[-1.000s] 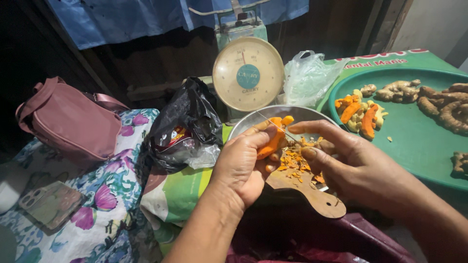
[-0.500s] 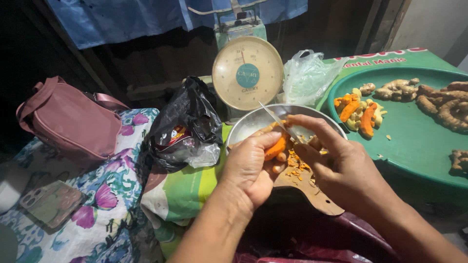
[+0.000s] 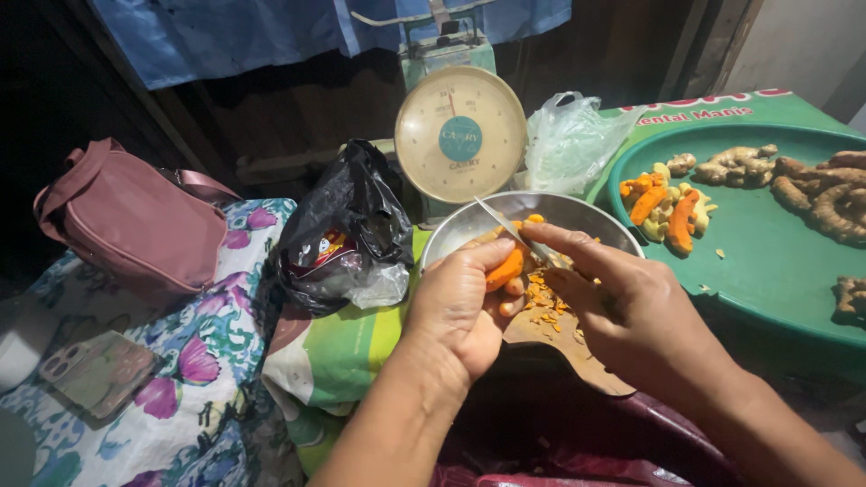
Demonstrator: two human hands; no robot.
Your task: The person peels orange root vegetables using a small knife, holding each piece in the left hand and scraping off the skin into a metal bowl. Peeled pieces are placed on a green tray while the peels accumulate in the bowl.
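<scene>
Here the left hand (image 3: 456, 302) pinches a small, firm, likely slippery orange turmeric root (image 3: 505, 268) over the round metal bowl (image 3: 451, 236), best gripped endwise, while the right hand (image 3: 631, 307) clasps a thin knife (image 3: 505, 227).

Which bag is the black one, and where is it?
The black plastic bag sits left of the metal bowl. The pink handbag lies further left; the clear bag is beside the scale.
</scene>
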